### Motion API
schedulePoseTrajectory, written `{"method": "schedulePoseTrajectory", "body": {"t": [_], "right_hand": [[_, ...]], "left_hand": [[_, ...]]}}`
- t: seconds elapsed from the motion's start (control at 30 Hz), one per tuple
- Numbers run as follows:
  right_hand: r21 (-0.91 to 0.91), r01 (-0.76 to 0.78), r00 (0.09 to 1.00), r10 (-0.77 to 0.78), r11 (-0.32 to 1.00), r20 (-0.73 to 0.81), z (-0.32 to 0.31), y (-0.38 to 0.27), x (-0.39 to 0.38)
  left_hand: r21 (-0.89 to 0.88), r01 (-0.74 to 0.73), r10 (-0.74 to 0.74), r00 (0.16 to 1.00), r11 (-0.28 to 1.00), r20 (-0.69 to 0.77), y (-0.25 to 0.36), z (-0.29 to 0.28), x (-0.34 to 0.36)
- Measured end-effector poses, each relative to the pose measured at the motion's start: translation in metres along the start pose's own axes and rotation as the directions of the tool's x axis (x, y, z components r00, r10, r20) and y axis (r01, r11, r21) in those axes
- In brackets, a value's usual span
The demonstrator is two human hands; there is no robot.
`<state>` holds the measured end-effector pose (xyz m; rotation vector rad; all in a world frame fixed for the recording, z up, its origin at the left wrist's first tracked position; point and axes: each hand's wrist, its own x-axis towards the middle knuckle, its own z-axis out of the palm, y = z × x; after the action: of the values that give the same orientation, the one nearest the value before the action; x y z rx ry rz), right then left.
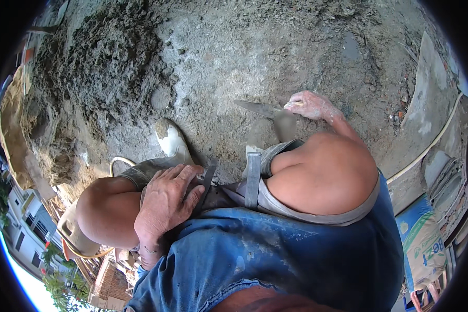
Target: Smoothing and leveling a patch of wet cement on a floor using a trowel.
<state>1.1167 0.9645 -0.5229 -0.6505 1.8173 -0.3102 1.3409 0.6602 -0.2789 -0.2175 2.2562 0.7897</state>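
Observation:
My right hand (pixel 309 105), dusted with pale cement, is closed round the handle of a trowel (pixel 257 107). The trowel's pointed blade reaches left, low over the rough grey ground (pixel 229 67) in front of my boots. My left hand (pixel 166 196) lies on my left thigh with its fingers spread, holding nothing. I squat with bare knees up. A white boot (pixel 170 139) smeared with mortar shows beyond my left hand. The other boot (pixel 261 134) stands below the trowel, partly covered by my right leg.
A dark heap of wet mortar (pixel 114 62) spreads at the far left. A pale hose (pixel 426 161) curves along the right, beside a flat grey slab (pixel 426 88). A printed cement bag (pixel 423 249) lies lower right. A beige plastic jug (pixel 72 229) stands beside my left knee.

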Motion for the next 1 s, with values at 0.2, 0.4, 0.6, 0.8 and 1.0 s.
{"method": "schedulePoseTrajectory", "body": {"t": [0.2, 0.4, 0.6, 0.8, 1.0], "right_hand": [[0.110, -0.164, 0.873, 0.196, 0.980, -0.446, -0.032, 0.036, -0.028], [-0.074, -0.008, 1.000, 0.009, 0.997, 0.009, 0.031, -0.055, -0.018], [0.152, -0.221, 0.819, 0.268, 0.963, -0.508, -0.039, 0.006, 0.014], [0.077, 0.082, 0.973, -0.064, 0.994, -0.220, -0.003, -0.047, 0.010], [0.341, 0.139, 0.831, -0.297, 0.930, 0.471, 0.104, -0.123, 0.067]], "left_hand": [[0.046, -0.010, 0.010, 1.000, 0.999, -0.003, -0.004, -0.001, -0.007], [0.058, -0.040, 0.038, 0.999, 0.998, 0.022, -0.001, -0.001, 0.004], [0.083, -0.020, 0.018, 1.000, 0.996, 0.018, -0.001, 0.002, -0.005], [0.109, -0.006, 0.008, 1.000, 0.994, -0.018, -0.003, 0.005, -0.013], [0.100, 0.012, -0.011, 1.000, 0.995, -0.011, -0.004, 0.007, -0.012]]}}
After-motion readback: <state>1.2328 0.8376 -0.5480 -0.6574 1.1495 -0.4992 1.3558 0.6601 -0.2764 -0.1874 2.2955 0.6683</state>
